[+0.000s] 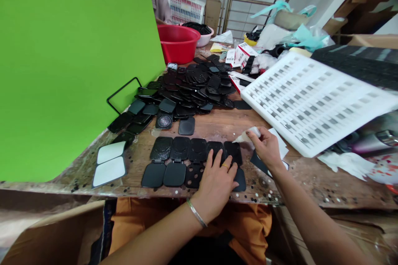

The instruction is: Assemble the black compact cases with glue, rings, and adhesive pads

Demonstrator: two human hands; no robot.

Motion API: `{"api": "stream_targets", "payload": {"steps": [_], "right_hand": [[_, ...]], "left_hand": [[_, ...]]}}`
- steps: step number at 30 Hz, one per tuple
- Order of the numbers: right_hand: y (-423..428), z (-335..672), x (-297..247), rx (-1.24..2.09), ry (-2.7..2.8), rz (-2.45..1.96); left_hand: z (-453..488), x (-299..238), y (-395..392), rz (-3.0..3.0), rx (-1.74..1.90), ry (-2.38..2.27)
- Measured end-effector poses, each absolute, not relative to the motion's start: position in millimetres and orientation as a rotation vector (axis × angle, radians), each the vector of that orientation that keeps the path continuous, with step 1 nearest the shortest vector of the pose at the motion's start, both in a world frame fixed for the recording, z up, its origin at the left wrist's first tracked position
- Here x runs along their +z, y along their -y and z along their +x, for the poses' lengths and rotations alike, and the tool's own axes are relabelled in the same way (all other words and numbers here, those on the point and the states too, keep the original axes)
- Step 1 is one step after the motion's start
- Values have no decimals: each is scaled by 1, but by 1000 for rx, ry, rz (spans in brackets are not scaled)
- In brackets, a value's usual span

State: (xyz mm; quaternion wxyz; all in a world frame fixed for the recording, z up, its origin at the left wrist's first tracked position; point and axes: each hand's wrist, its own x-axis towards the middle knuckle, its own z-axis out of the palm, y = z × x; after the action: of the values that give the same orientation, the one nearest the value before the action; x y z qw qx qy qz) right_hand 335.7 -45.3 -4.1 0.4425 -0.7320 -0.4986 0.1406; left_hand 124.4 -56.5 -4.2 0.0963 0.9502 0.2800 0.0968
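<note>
From where I stand, five hinged black cases [197,150] lie opened in one row along the near edge of the desk [217,122]; the fourth's lower half is hidden. One left hand [214,186] covers it, its grip loose, fingers spread flat and closed around nothing. One right hand [266,149], at three o'clock from that, has its grip pinched on one small white bottle [250,133], nozzle at the fifth case's upper edge; I can't tell whether it touches.

At twelve o'clock from the row sits one heap of black cases [186,87], too jumbled to count, with one red basin [178,45] beyond. One white two-part piece [109,165] lies at nine o'clock, one green board [77,58] stands at ten, and one tilted white slotted panel [314,103] rests at two.
</note>
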Motion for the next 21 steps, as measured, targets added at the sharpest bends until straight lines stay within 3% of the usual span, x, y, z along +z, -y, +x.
{"api": "stream_targets", "payload": {"steps": [21], "right_hand": [[54,337,0,255,1288,-1822]], "left_hand": [[126,-1,55,2818,278,-829]]}}
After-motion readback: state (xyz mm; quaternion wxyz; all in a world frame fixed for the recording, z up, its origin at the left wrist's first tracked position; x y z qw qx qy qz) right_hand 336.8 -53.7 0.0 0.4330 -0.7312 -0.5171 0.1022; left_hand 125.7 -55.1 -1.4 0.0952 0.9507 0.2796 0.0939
